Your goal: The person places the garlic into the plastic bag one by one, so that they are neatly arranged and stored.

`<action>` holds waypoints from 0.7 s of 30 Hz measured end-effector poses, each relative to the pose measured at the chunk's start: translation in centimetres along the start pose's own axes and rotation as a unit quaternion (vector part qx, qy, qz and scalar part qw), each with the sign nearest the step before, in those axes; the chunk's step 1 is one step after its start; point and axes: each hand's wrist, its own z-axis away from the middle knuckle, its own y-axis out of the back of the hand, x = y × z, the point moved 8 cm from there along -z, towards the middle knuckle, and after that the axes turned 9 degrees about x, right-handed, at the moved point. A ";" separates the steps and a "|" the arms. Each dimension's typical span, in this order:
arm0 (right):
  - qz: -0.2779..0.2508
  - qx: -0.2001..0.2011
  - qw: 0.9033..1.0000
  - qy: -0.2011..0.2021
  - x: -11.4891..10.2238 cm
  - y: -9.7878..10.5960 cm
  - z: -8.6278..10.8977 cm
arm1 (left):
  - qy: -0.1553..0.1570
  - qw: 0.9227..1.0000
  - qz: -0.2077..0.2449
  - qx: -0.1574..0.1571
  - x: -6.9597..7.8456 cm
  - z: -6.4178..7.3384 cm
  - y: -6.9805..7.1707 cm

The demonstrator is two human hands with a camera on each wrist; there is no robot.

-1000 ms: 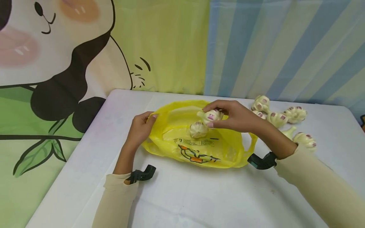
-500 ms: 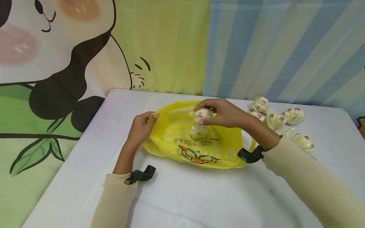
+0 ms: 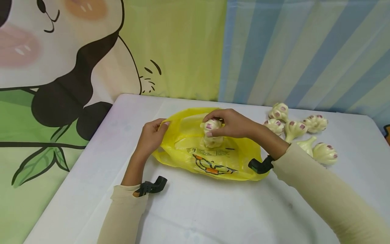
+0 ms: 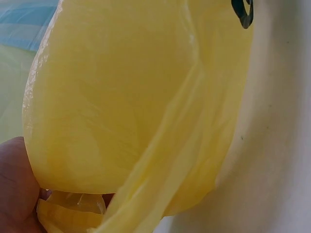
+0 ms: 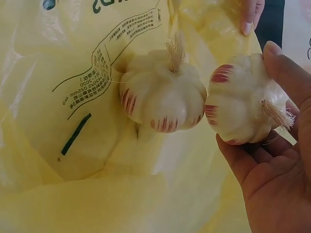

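A yellow plastic bag (image 3: 182, 152) lies on the table with its mouth spread wide. My left hand (image 3: 151, 135) pinches the bag's left rim between thumb and fingers; in the left wrist view the bag's yellow film (image 4: 112, 107) hides most of that hand. Over the bag's mouth, my right hand (image 3: 234, 124) holds a garlic bulb (image 3: 212, 125) by thumb and fingers. A second garlic bulb (image 5: 163, 92) sits inside the bag, right beside the held one (image 5: 240, 99) in the right wrist view. From the head view the held bulb partly covers it.
Several more garlic bulbs (image 3: 295, 129) lie loose on the white table (image 3: 189, 210) to the right of the bag. Behind the table's far edge hangs a printed cloth (image 3: 179, 51) with a panda and stripes.
My right hand has moved left and slightly down with its garlic bulb, over the bulb in the bag. The left hand keeps its place on the rim.
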 end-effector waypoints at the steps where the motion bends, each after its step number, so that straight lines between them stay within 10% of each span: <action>1: -0.003 0.000 1.000 0.000 0.0 0.0 0.0 | -0.001 1.000 -0.001 0.000 0.0 0.0 0.0; 21: 0.001 0.013 1.000 0.015 0.2 -0.5 0.2 | -0.005 1.000 0.011 0.000 -0.1 -0.1 0.2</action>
